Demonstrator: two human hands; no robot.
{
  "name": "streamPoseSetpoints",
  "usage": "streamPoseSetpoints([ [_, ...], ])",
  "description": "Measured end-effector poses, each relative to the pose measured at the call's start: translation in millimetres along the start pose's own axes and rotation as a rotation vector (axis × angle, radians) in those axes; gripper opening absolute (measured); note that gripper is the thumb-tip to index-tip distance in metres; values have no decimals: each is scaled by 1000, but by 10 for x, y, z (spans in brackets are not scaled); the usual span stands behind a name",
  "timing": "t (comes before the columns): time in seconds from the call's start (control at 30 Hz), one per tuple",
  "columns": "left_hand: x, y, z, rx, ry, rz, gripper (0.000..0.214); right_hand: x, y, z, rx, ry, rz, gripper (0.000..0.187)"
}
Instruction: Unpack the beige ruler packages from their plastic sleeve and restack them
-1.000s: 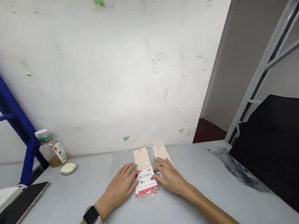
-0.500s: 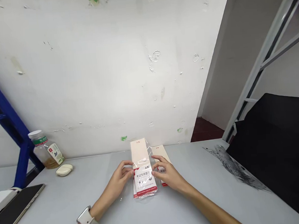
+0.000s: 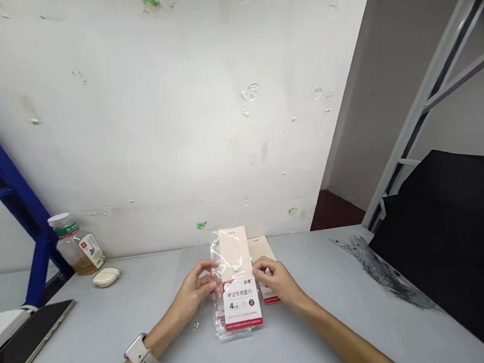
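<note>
Clear plastic bag [image 3: 218,310] around a cream ruler-set packet [image 3: 234,254] (left hand [image 3: 195,288], right hand [image 3: 271,276] clamped on its sides)

The fine print on the clear-sleeved cream-and-red card packet [image 3: 240,309] is too small to read, and the person's left hand [image 3: 195,290] and right hand [image 3: 274,281] cover its side edges. It hides much of a second cream card packet [image 3: 263,252]. A flat black device [image 3: 29,345] runs off the lower left of the frame. The label on the white-lidded glass jar [image 3: 76,251] is too small to read.
</note>
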State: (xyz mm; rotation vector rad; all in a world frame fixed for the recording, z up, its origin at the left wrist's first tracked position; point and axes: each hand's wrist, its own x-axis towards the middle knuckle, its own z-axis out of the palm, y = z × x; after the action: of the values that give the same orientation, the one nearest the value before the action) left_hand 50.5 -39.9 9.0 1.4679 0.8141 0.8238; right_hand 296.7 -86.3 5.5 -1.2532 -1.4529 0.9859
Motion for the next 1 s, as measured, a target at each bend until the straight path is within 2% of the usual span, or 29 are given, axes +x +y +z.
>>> streamPoseSetpoints([
  [0.1,-10,62,-67,49,10,-1,38,5,-1,-37,6,52,28,28],
  [0.23,-44,180,-57,114,-47,-23,49,-19,1,-26,70,-56,56,38],
  [0.3,-43,199,-37,126,-38,-24,51,-17,28,-26,100,-81,62,39],
  [0.4,-10,167,-76,172,43,-31,46,26,117,-103,114,-51,94,40],
  [0.53,38,88,-237,337,208,-33,43,108,261,-287,86,18,119,42],
  [0.6,43,61,-274,387,225,-49,44,123,285,-329,88,18,124,43],
  [0.67,37,43,-244,342,204,-51,43,111,260,-306,101,-1,120,44],
  [0.87,17,-24,-39,24,41,-9,46,14,122,-98,169,-103,110,40],
  [1.0,26,-12,-101,4,102,8,66,46,176,-152,126,-60,145,44],
])
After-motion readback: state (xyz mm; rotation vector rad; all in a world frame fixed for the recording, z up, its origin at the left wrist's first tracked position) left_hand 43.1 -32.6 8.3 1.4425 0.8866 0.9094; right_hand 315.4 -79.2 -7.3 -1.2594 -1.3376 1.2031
